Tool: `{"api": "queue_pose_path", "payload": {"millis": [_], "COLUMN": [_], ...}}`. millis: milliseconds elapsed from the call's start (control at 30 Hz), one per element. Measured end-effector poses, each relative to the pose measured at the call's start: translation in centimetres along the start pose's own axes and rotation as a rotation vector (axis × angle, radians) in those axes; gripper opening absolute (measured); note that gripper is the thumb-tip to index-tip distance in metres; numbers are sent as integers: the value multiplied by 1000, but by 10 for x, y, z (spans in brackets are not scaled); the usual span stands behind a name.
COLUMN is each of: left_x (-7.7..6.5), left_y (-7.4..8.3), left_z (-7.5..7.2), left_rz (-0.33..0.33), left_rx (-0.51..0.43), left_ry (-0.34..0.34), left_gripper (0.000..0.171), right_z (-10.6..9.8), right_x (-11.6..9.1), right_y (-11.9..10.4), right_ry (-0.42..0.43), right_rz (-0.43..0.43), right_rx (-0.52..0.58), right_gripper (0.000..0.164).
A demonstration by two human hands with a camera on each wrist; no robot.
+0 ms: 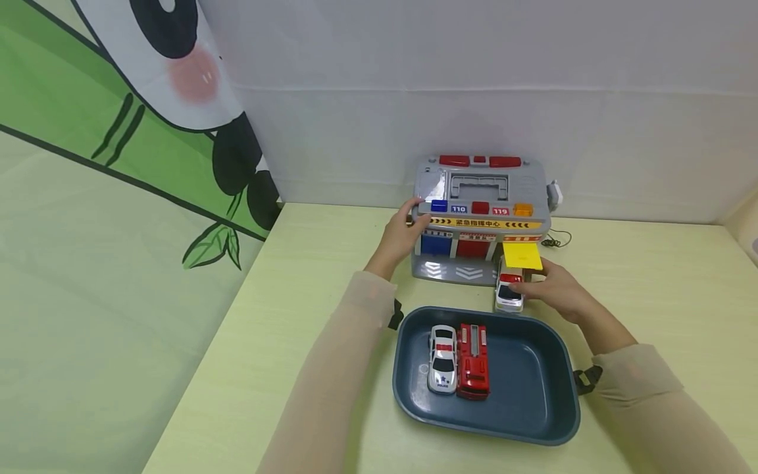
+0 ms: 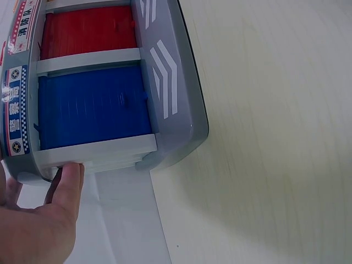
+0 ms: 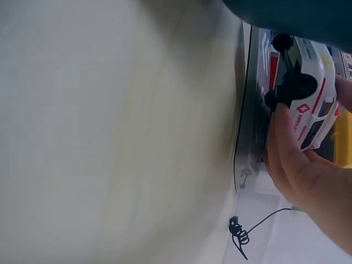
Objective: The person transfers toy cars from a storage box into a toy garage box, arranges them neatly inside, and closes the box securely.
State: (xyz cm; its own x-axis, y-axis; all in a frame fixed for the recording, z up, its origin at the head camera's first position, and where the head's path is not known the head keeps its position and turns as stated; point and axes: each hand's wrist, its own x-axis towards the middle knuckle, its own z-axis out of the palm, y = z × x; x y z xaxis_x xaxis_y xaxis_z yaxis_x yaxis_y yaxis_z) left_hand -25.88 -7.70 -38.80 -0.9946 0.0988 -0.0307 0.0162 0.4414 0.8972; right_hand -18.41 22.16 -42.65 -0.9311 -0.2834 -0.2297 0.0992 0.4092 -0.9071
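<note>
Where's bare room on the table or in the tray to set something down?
Free: table left of the left sleeve; table beyond the right sleeve; right half of the tray, beside the red truck.
Crowded: between tray and toy station, where the right hand grips the ambulance; tray's left half, holding police car and truck.

A pale worktop with faint wood grain meets a greyish-white backdrop, crossed by a horizontal crease; to the left spreads a printed surface in pale green, bearing a cartoon face with a pink cheek, a green stalk and leaves. Soft shadows fall across the worktop; a cream surface edges the far right.
</note>
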Motion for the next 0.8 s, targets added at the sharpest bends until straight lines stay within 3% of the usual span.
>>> {"api": "queue_pose_path", "payload": {"millis": [467, 800], "left_x": [0, 0], "left_y": [0, 0], "left_z": [1, 0], "left_rz": [-14, -5], "left_rx": [-4, -3], "left_ry": [-10, -6], "left_gripper": [51, 51], "right_z": [2, -4], "right_x": [5, 8], "right_y": [-3, 0], "right_ry": [3, -52], "right_rz": [-16, -34], "right_rx": [-43, 25], "right_gripper": [80, 75]}}
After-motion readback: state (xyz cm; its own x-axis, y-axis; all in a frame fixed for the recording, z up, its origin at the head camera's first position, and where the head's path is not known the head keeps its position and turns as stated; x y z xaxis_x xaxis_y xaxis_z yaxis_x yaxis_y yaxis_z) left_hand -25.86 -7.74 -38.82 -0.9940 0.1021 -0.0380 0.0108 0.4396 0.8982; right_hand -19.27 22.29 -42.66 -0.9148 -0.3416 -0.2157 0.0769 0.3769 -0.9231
